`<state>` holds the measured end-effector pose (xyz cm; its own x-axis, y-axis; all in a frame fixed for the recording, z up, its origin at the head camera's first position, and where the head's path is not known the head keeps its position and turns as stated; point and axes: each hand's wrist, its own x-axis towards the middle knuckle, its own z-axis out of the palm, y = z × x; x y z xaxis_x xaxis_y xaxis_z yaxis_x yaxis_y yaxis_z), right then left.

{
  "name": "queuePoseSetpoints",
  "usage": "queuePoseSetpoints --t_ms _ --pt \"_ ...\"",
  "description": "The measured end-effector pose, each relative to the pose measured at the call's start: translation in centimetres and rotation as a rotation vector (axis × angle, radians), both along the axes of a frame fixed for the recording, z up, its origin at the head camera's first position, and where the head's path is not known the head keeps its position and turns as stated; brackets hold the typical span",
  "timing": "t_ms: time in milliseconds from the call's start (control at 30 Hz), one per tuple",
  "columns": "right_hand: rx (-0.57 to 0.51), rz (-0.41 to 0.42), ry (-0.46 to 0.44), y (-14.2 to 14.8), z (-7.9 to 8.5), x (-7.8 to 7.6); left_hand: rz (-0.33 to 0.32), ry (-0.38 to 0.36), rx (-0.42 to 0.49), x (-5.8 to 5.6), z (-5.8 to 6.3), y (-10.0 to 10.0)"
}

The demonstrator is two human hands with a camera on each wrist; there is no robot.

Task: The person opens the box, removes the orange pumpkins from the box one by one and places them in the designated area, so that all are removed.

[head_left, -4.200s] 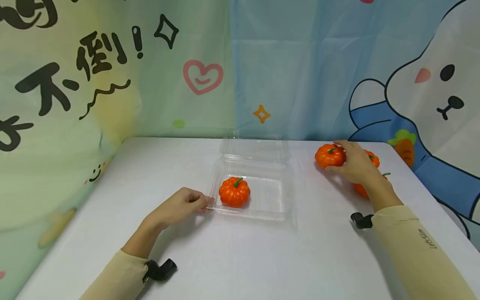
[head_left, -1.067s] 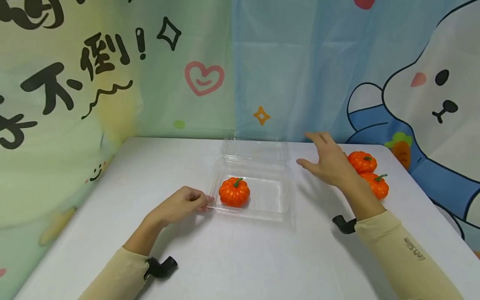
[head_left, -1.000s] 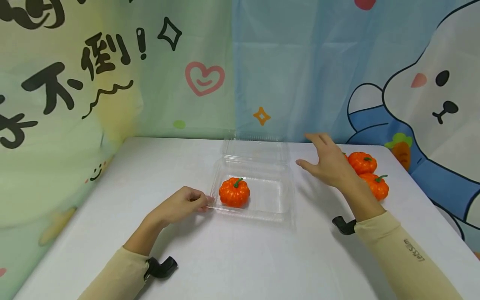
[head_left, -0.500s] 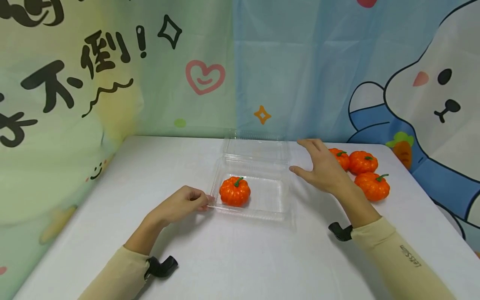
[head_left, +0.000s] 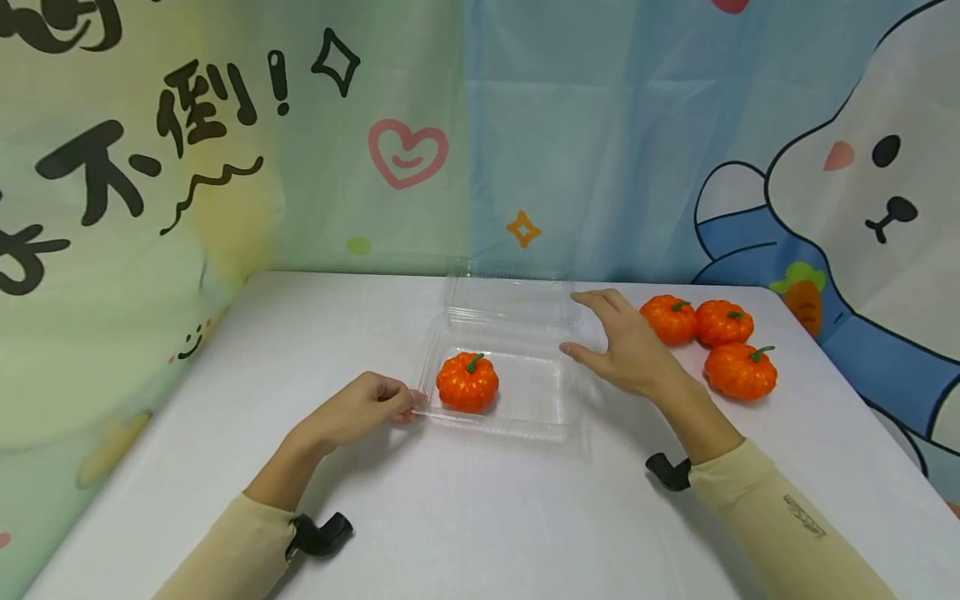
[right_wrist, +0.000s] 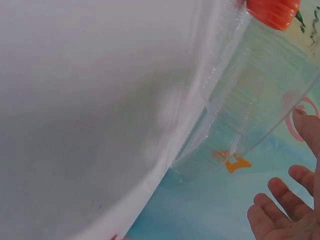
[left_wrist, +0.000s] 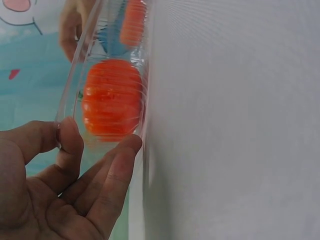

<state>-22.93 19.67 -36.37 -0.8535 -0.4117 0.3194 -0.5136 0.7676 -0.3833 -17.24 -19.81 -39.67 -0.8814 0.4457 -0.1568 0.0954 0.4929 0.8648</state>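
Note:
An open clear plastic clamshell box (head_left: 536,392) rests on the white table, its lid (head_left: 510,298) folded back toward the curtain. Inside, at its left side, sits one small orange pumpkin (head_left: 468,383) with a green stem. My left hand (head_left: 371,402) pinches the box's front left corner; in the left wrist view, the thumb and a finger of that hand (left_wrist: 65,185) meet on the rim. Near the box's right side is my right hand (head_left: 630,346), thumb and fingers spread and holding nothing. The right wrist view shows that hand (right_wrist: 290,210) beside the clear wall (right_wrist: 240,110).
Three more orange pumpkins stand grouped at the table's back right: a left one (head_left: 668,320), a back one (head_left: 724,322) and a front one (head_left: 741,372). A printed curtain (head_left: 585,167) hangs behind the table (head_left: 480,517).
My right hand was at the left pumpkin of the group, then came away from it without it and moved left and toward the box. My left hand stays at the box corner.

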Motion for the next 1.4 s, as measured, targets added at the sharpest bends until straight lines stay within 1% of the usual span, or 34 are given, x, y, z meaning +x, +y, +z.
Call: queuePoseSetpoints --t_ms 167,300,467,767,900,1100,1400 --pt "-0.023 0.024 0.028 -0.5 -0.2 -0.2 -0.010 -0.020 0.030 -0.1 -0.2 -0.1" --pt "-0.045 0.041 0.024 -0.9 -0.3 -0.2 -0.017 -0.020 0.034 -0.1 -0.2 -0.1" --pt "-0.076 0.091 0.012 -1.6 0.0 -0.2 -0.024 -0.025 0.044 -0.2 -0.3 -0.2" --pt "-0.048 0.145 -0.041 -2.9 0.2 -0.3 -0.038 -0.024 0.052 -0.1 -0.3 0.0" --pt "-0.033 0.176 -0.065 -3.8 0.1 -0.5 -0.041 -0.034 0.059 0.1 -0.4 -0.2" --pt "-0.019 0.209 -0.096 -4.9 -0.1 -0.4 -0.051 -0.041 0.078 0.3 -0.5 -0.2" --pt "-0.029 0.241 -0.107 -6.1 0.0 -0.3 -0.054 -0.029 0.072 0.1 0.0 0.0"
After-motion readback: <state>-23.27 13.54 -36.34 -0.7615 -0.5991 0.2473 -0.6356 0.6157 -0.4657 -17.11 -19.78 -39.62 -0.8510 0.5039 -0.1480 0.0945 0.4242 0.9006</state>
